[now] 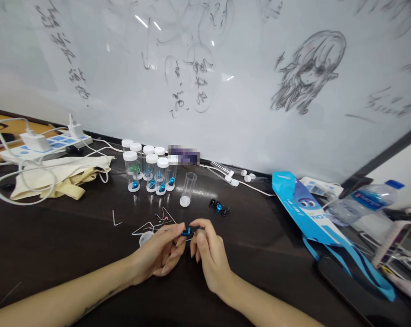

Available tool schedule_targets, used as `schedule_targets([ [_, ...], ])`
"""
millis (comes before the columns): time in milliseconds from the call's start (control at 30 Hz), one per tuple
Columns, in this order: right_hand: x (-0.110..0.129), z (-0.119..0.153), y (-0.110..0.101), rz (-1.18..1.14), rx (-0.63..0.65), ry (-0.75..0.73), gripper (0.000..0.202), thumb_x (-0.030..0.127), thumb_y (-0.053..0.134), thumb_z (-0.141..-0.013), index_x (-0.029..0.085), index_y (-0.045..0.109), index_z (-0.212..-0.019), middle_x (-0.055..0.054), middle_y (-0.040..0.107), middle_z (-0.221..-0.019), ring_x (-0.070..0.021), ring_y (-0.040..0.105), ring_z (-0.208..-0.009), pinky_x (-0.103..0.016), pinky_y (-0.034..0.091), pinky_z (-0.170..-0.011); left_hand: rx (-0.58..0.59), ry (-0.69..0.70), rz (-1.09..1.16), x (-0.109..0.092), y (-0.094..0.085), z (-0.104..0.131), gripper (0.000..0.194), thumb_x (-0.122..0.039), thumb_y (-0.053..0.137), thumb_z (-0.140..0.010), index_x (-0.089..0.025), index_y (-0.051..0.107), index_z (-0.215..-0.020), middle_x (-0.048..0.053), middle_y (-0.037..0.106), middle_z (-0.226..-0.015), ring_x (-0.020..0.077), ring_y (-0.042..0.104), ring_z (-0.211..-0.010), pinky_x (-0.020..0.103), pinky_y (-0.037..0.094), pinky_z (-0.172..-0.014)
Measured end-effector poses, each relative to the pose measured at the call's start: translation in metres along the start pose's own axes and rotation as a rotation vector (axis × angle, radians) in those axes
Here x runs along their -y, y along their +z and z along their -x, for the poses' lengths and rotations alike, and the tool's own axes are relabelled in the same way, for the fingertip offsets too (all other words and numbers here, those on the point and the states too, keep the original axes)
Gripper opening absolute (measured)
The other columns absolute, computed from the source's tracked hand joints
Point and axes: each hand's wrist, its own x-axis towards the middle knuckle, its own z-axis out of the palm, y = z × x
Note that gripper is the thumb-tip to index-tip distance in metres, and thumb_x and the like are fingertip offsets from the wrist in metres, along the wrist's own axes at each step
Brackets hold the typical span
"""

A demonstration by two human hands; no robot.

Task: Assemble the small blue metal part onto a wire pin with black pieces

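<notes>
- Blue part (188, 232) is pinched by left hand (166, 247).
- Grip of right hand (208, 247) cannot be told.
- If loosely pinched, the part could be dropped.
- If nudged, tube (188, 188) could be toppled.

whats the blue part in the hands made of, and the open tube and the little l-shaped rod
Blue part: probably coloured metal, from its glossy, metallic-looking sheen, though shiny plastic is possible.
Open tube: smooth and clear, likely plastic; the desk shows through its wall, but glass can't be ruled out.
L-shaped rod: likely bare metal, being thin and silvery.
</notes>
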Motion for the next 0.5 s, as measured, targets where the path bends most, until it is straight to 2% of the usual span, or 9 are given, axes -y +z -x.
schedule_targets([
  [367,0.0002,-0.0001,-0.0003,0.007,-0.001,-0.001,0.036,0.043,0.028,-0.103,0.019,0.053,-0.111,0.003,0.052,-0.061,-0.012,0.051,-0.053,-0.022,0.042,-0.053,-0.019,-0.018,-0.015,-0.0007,0.0003,0.0005,0.043,-0.056,0.043,-0.092,-0.02,0.046,-0.069,-0.007,0.044,-0.051,0.0044,0.032,-0.028,0.016,0.013,-0.026],
  [500,-0.0003,0.0,-0.0003,-0.003,-0.002,0.002,0.035,0.044,0.028,-0.103,0.019,0.049,-0.115,0.004,0.052,-0.061,-0.0127,0.051,-0.053,-0.023,0.042,-0.054,-0.015,-0.001,-0.008,-0.0007,0.0008,0.0006,0.042,-0.054,0.041,-0.093,-0.02,0.047,-0.069,-0.007,0.044,-0.051,0.0042,0.031,-0.027,0.016,0.014,-0.026],
])
